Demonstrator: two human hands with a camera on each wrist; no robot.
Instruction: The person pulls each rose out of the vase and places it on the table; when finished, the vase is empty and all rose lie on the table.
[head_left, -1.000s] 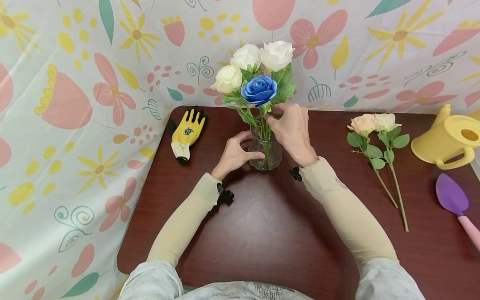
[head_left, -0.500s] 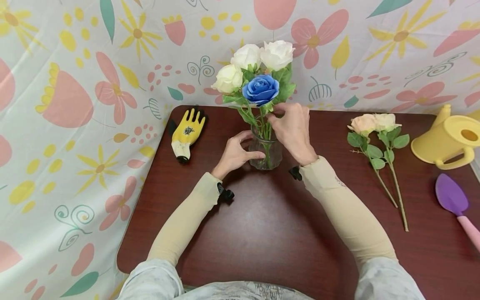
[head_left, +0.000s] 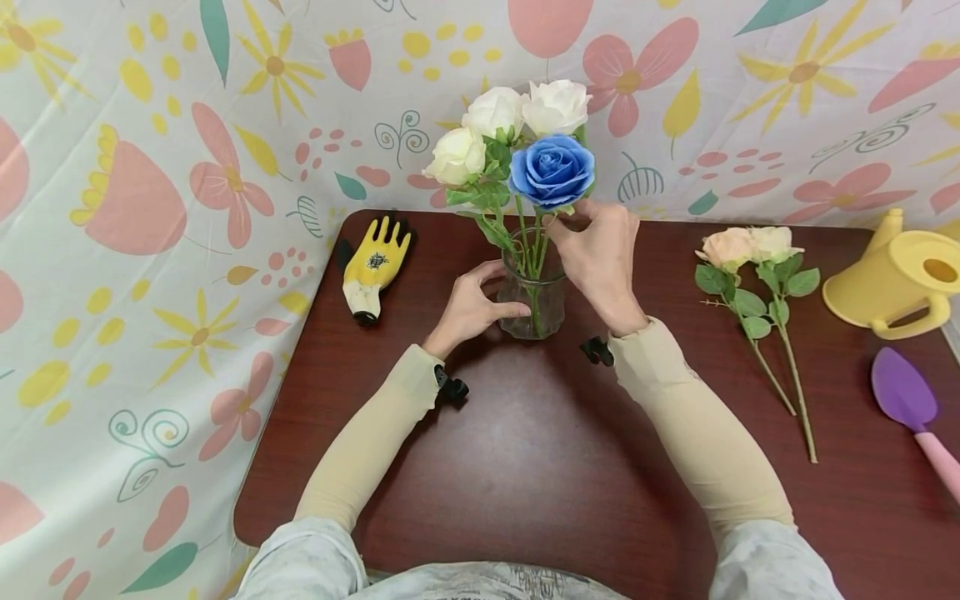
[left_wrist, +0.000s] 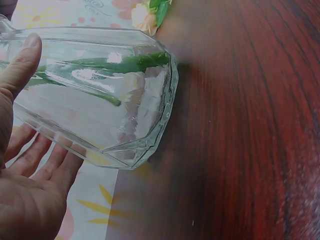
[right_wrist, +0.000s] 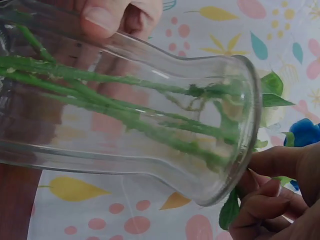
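Note:
A clear glass vase point(head_left: 542, 312) stands upright on the table, with several green stems inside. My left hand point(head_left: 476, 307) grips its left side, thumb in front and fingers behind; the left wrist view shows the glass point(left_wrist: 65, 107) between them. My right hand point(head_left: 600, 254) pinches the stem of a blue rose point(head_left: 552, 171) just above the vase's rim point(right_wrist: 251, 100). The rose's bloom leans right, over that hand. Three white roses point(head_left: 459, 157) rise from the vase behind and left of it. The fingertips on the stem are partly hidden.
A yellow and black work glove point(head_left: 377, 262) lies at the table's left. To the right are two pale roses point(head_left: 750, 246) with long stems, a yellow watering can point(head_left: 862, 287) and a purple trowel point(head_left: 902, 390) with a pink handle. A floral cloth point(head_left: 337, 83) hangs behind.
The blue rose has swung to the right and turned more upright, with my right hand shifting right along with it. My left hand and the vase have stayed in place.

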